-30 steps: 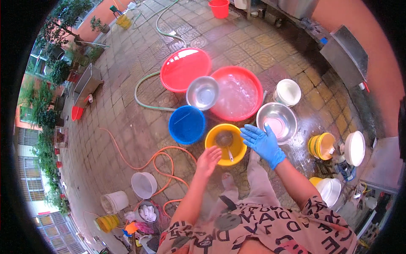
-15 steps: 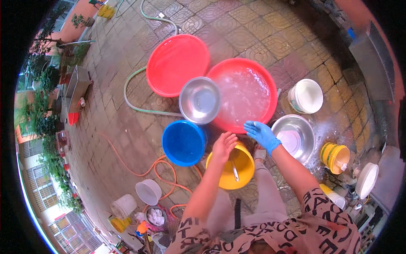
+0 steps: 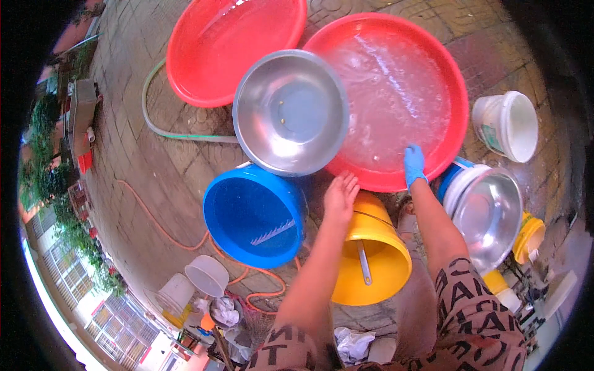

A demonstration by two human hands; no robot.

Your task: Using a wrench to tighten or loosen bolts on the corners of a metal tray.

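My bare left hand (image 3: 342, 190) is at the near rim of the water-filled red tub (image 3: 451, 86), above the yellow bucket (image 3: 346, 278), with its fingers apart and slightly bent. Whether it touches the rim I cannot tell. My blue-gloved right hand (image 3: 413, 162) reaches inside that tub’s near edge, fingers loosely extended, their tips at or in the bubbly water. A steel bowl (image 3: 260, 105) overlaps the tub’s left side. A long-handled utensil (image 3: 364, 263) rests in the yellow bucket, and a blue bucket (image 3: 223, 207) stands to its left.
A second red tub (image 3: 210, 55) is behind the steel bowl. Another steel bowl (image 3: 489, 216) and a white bucket (image 3: 520, 130) are at the right. A green hose (image 3: 148, 105) and an orange hose (image 3: 142, 207) run over the paving, with small containers (image 3: 204, 272) at lower left.
I have bent closer to the red tub. Both hands have moved forward from above the yellow bucket to its near rim, the gloved one now reaching inside.
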